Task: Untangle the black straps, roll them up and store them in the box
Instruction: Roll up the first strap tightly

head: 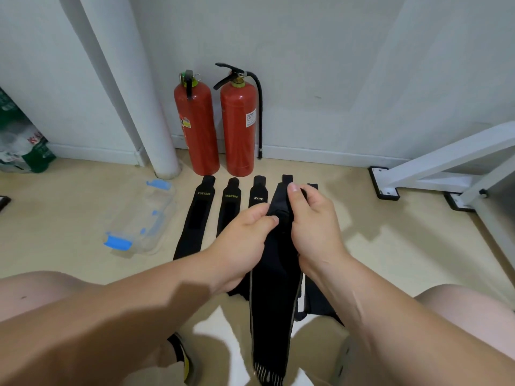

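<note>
Head view: your L hand (248, 227) & R hand (312, 221) both pinch long black fabric strap (274, 296); dangling tail may snag flat black straps (196, 218).

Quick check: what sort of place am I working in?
Likely a utility or storage corner: two red fire extinguishers stand on the floor against a white wall, beside a white pipe, with a white frame at right.

Open floor (390, 246) on the right, clear through to the white frame foot (383, 183). On the left, the clear box (145, 215) sits near the laid-out straps (195, 221). Two fire extinguishers (200, 129) block the wall just behind them.
</note>
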